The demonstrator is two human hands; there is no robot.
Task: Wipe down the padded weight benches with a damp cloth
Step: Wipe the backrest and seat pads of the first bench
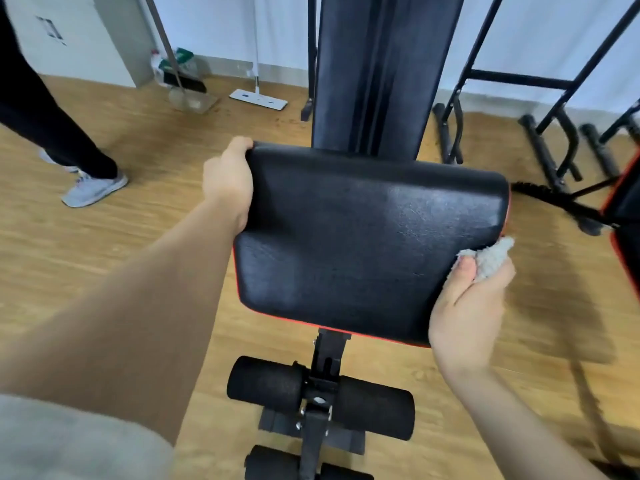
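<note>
Two hands are at one black seat pad (363, 244): your left hand (228, 181) grips its far-left corner, and your right hand (467, 306) clenches one grey cloth (491, 258) at its right edge. One long backrest pad (377, 74) rises beyond. Four foam rollers (263, 382) sit in two pairs near you. One second bench (623, 216) shows far right, and one flat mop (258, 98) lies far left.

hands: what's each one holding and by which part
The left hand grips the seat pad by its far left corner; the right hand holds a bunched grey cloth at the pad's right edge.
</note>
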